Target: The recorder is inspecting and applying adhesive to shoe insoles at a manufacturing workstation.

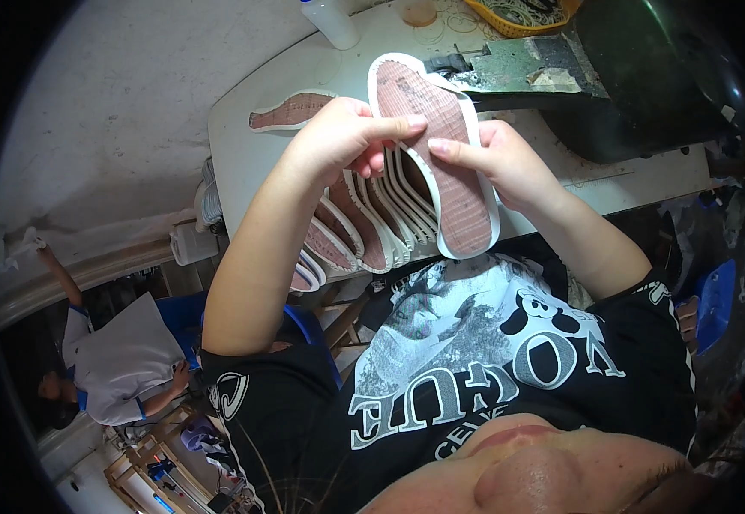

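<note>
A shoe insole (460, 201) with a reddish-brown face and a white rim is held up in front of me. My left hand (347, 141) grips its left edge, thumb pressed on the face and fingers curled behind. On the opposite edge, my right hand (502, 163) is closed round it, with the thumb on the face too. Beneath and to the left, a row of similar insoles (359, 218) leans overlapped along the table's near edge. One more insole (291, 111) lies apart, left of my left hand.
A dark green machine (638, 94) takes up the right of the white table (239, 184). At the far side are a white bottle (334, 26) and a yellow basket (501, 21) of thin strips. Another person (128, 355) sits at the lower left.
</note>
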{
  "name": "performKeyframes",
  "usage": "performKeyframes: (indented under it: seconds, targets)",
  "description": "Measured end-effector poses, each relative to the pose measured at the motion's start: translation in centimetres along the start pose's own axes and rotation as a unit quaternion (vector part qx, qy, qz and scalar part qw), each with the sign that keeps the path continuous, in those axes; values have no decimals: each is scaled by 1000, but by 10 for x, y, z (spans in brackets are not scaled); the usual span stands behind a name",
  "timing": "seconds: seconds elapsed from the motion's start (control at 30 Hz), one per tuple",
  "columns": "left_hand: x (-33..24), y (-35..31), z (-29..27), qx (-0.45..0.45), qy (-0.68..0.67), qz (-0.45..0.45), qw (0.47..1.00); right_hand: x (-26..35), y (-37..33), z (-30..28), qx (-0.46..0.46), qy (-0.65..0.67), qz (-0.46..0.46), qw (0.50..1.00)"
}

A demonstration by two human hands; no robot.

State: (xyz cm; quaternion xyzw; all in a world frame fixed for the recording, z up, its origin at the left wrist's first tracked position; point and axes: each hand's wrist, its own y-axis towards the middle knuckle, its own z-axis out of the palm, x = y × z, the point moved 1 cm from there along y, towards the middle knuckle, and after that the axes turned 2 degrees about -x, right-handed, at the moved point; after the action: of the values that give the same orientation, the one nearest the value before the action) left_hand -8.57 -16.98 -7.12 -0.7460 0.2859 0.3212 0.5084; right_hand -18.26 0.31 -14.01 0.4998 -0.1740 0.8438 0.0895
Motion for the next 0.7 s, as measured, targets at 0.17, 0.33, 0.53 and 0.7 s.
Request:
performKeyframes:
  seconds: [0.17,0.33,0.53,0.7]
  targets:
    - [1,8,-6,-42,-34,15,998,6,9,5,5,60,-8,998]
    - [8,13,-6,-54,-68,16,996,-15,-9,-9,-12,27,41,999]
    - [6,19,-9,-77,-70,9,995,-22,-59,-2,24,15,148,989]
    - [-3,28,-17,-101,-60,24,993,-16,-53,18,-9,75,84,994]
